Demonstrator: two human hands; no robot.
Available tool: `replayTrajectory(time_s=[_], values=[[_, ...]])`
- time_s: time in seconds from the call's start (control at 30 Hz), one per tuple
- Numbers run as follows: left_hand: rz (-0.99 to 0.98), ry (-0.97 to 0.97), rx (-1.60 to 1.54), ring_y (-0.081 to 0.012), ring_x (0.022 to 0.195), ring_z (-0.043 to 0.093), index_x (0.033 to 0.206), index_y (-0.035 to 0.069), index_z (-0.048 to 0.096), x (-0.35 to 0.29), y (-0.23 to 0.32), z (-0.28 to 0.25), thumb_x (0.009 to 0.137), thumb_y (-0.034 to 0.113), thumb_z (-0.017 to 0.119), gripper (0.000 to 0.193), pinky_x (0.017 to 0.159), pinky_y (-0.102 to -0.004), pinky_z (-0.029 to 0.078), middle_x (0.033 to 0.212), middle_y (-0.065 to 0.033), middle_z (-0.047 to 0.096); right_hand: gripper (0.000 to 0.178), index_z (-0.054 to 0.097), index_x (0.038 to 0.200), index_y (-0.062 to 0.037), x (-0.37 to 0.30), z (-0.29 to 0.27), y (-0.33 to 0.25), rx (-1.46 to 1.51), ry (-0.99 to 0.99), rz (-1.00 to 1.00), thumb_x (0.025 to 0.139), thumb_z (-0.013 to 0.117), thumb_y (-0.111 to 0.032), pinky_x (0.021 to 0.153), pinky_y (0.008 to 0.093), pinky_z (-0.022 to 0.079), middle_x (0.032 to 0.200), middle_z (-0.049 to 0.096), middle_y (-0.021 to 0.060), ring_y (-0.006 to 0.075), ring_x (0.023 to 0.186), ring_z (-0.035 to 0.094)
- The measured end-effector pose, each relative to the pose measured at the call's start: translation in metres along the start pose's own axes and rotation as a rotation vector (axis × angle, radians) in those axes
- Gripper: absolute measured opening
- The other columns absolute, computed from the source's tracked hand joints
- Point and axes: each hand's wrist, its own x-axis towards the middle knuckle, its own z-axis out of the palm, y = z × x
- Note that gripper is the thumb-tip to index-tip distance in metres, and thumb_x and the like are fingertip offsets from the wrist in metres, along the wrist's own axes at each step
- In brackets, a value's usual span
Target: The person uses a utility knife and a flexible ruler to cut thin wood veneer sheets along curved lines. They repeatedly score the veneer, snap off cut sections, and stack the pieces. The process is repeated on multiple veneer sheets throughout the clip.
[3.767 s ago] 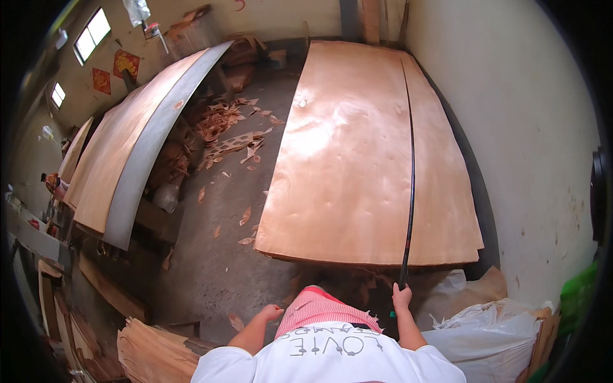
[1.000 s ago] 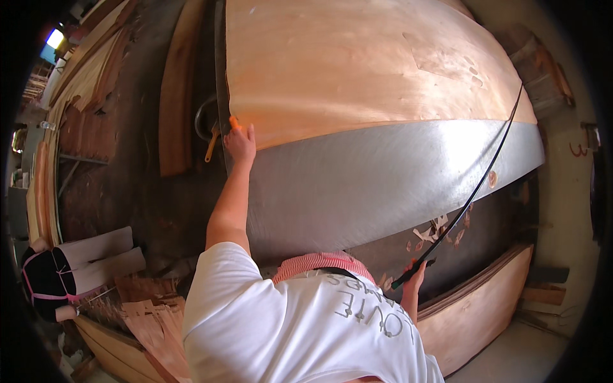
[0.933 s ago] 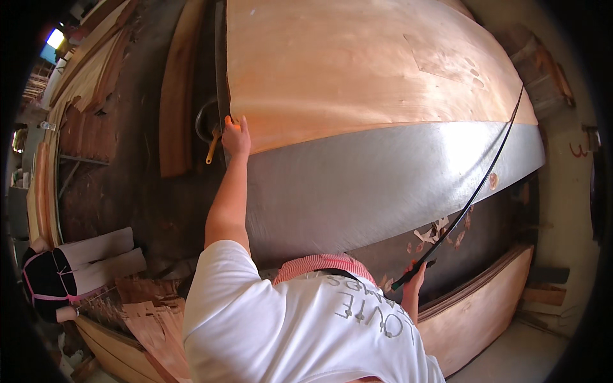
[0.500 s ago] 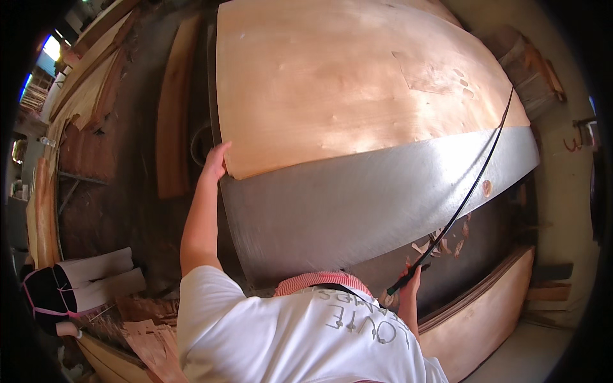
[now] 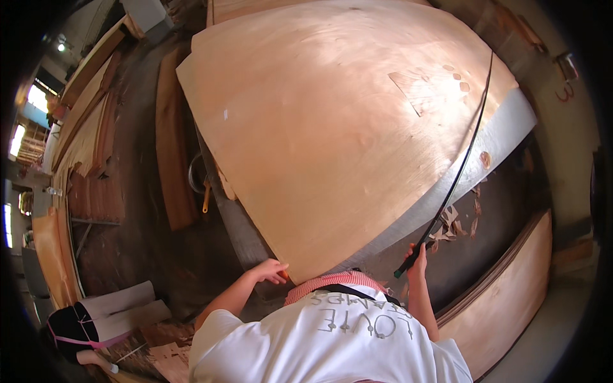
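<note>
A broad, thin sheet of pale wood veneer [image 5: 306, 159] lies over a grey metal-topped table [image 5: 495, 137]. Its near corner reaches almost to my body. My left hand [image 5: 269, 271] is closed on that corner at its left edge; a small orange bit shows at the fingertips, too small to make out. My right hand [image 5: 417, 256] grips the dark handle of a long, thin black rod [image 5: 461, 179]. The rod slants up and away to the right, across the sheet's right part, bending slightly. A patch with oval marks [image 5: 424, 92] shows on the sheet.
Wood scraps [image 5: 452, 225] lie beyond my right hand. Stacked veneer [image 5: 504, 313] stands at the lower right. To the left are a long plank [image 5: 172, 147], an orange-handled tool [image 5: 206, 198] and more stacked sheets [image 5: 96, 137]. What seems a person in grey trousers [image 5: 124, 313] is at lower left.
My left hand has drawn the veneer's near corner toward my body, covering much of the bare metal. The sheet has turned slightly. My right hand still holds the rod, which has shifted little.
</note>
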Motion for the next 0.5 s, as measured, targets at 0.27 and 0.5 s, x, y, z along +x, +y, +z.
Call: replayTrajectory(time_s=[0.27, 0.5], values=[[0.003, 0.123, 0.877, -0.0153, 0.057, 0.061, 0.070, 0.004, 0.064, -0.024, 0.107, 0.042, 0.086, 0.045, 0.041, 0.049, 0.053, -0.0265, 0.048, 0.063, -0.0073, 0.062, 0.040, 0.054, 0.100, -0.0044, -0.010, 0.024, -0.004, -0.236, -0.083, -0.033, 0.090, 0.039, -0.040, 0.057, 0.0258, 0.044, 0.077, 0.059, 0.0070, 0.0148, 0.065, 0.055], [0.674, -0.066, 0.049, -0.0160, 0.067, 0.060, 0.114, 0.006, 0.049, 0.054, 0.150, 0.117, 0.088, 0.045, 0.040, 0.048, 0.060, -0.0285, 0.048, 0.078, -0.0103, 0.063, 0.041, 0.051, 0.111, -0.0061, -0.041, 0.085, 0.010, -0.609, -0.548, 0.085, 0.092, 0.034, -0.038, 0.063, 0.0250, 0.046, 0.087, 0.064, 0.0058, 0.0134, 0.081, 0.060]])
